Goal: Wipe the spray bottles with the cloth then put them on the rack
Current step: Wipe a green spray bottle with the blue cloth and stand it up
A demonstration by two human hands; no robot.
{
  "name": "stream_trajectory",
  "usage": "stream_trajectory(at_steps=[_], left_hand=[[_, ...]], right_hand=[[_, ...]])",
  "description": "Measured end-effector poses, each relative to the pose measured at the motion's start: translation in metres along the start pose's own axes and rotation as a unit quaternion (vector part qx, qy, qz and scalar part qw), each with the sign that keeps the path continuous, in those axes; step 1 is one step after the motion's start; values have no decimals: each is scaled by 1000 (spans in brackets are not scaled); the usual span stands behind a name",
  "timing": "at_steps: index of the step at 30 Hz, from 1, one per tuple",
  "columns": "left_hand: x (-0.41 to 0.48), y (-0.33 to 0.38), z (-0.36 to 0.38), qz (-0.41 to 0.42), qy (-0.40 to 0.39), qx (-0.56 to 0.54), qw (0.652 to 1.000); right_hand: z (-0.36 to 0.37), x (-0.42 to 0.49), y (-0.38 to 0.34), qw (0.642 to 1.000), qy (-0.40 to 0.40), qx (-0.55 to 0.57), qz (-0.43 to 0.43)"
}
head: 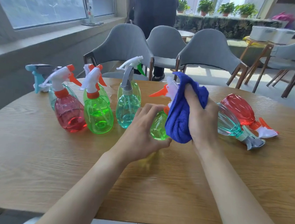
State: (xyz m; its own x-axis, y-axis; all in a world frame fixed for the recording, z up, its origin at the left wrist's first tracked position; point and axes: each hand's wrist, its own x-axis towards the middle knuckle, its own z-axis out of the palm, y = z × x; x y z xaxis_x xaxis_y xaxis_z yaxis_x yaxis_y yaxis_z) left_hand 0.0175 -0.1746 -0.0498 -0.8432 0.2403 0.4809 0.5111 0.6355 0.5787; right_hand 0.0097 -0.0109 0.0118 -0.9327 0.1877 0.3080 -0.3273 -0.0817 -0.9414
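green spray bottle (158, 127), clear tinted plastic with a white head and an orange trigger (158, 93) pointing left, is sitting between both hands at the middle of the wooden surface (56, 158). whether its base is touching the surface cannot be told. blue cloth (180, 116), bunched, is lying against the bottle's right side and neck and is covering part of the head.

contents: the bottle's wall is showing light straight through; whether any liquid is inside cannot be told.

left hand (142, 128) is wrapping the bottle's body from the left, its fingers (150, 108) curling over the upper side and the thumb sitting under the lower end. right hand (202, 119) is gripping the cloth, its fingers (191, 96) curling into the fabric and pressing it against the bottle. both forearms are reaching in from the near edge.

other stock: a red bottle (69, 115), a second green bottle (98, 116) and a teal bottle with a grey head (127, 109) are standing upright in a row to the left, with more bottles partly hidden behind them. a teal bottle (229, 122) and a red bottle (239, 110) are lying on their sides just behind the right hand, heads pointing right. grey chairs (122, 44) are standing beyond the far edge.
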Motion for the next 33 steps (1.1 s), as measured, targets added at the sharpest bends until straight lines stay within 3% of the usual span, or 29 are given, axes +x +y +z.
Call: stream_trajectory(at_steps=[2,7,9,11,15,19,24,29,33], left_hand=[[0,0,-1,-13,10,19,1000],[1,1,-9,-25,13,-28,999],[0,3,-12,-40,11,-59,997],[1,6,-15,-62,21,-86,994],[3,12,-12,-49,111,-120,985],[11,25,-13,-73,189,-154,967],[16,27,-18,-93,162,-238,953],[14,37,-24,-109,121,-321,933],[12,39,-25,-96,105,-323,936]], right_hand=[[-2,4,0,992,-38,94,75],[-10,13,19,922,-155,290,203],[-12,17,27,906,-156,314,237],[-12,20,35,914,-119,293,255],[0,15,38,962,-38,164,214],[9,3,22,962,-90,190,173],[15,-1,11,969,-120,195,96],[20,1,8,994,-103,20,-39],[25,3,12,994,-80,-36,-60]])
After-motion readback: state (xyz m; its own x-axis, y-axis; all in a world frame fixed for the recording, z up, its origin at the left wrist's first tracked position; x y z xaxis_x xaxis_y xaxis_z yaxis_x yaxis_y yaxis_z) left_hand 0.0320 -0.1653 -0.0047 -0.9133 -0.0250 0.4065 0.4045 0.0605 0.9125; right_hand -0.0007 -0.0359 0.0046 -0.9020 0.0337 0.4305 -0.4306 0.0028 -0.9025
